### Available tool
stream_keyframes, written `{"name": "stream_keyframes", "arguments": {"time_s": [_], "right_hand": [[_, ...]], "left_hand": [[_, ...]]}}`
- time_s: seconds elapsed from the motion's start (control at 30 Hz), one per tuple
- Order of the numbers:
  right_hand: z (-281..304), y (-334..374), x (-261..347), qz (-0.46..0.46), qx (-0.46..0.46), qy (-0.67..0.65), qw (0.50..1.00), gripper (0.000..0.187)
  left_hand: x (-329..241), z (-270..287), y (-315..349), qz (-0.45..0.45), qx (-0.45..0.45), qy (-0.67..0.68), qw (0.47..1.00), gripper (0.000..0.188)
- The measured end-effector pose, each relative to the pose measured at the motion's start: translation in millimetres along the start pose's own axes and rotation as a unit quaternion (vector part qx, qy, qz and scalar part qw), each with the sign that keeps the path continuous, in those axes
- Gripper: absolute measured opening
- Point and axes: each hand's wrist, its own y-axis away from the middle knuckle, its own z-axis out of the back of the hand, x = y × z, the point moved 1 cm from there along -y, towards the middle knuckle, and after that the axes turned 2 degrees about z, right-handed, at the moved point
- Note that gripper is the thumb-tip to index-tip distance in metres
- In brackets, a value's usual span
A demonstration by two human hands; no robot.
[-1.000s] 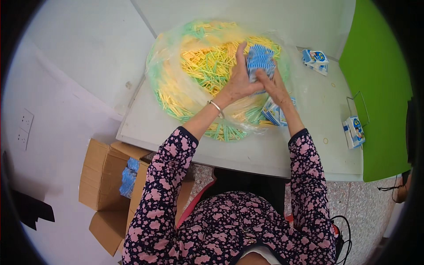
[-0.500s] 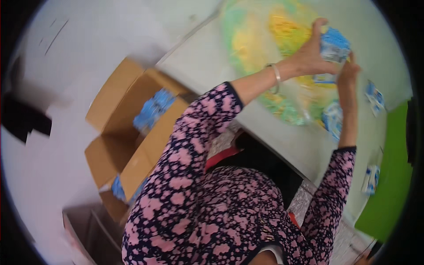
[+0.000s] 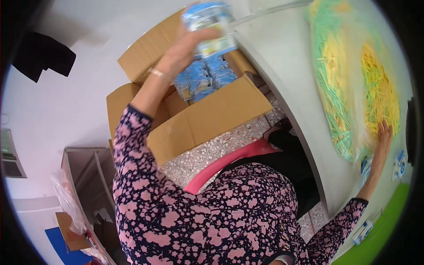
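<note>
While the left hand (image 3: 179,55) grips a stack of blue-and-white packets (image 3: 216,43) over an open cardboard box (image 3: 212,117) containing similar packets (image 3: 194,81), the right hand (image 3: 382,141), fingers extended and visibly grasping nothing, is at the yellow-green sticks (image 3: 379,84) on the pale surface (image 3: 282,57).

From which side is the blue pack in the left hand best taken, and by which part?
Probably by the right edge of the blue pack, coming from the picture's right: the left hand covers its left side, thumb across its face, while that edge sticks out free.
</note>
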Motion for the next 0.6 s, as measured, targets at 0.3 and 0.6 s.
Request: {"name": "stream_keyframes", "arguments": {"time_s": [0.3, 0.6], "right_hand": [[13.5, -2.5, -11.4, -0.008, -0.031, 0.058, 0.998, 0.06], [9.9, -6.7, -12.3, -0.053, -0.06, 0.0, 0.997, 0.056]], "left_hand": [[127.0, 176.5, 66.4, 0.143, -0.166, -0.076, 0.973, 0.082], [266.8, 194.4, 69.3, 0.193, -0.167, -0.125, 0.959, 0.096]]}}
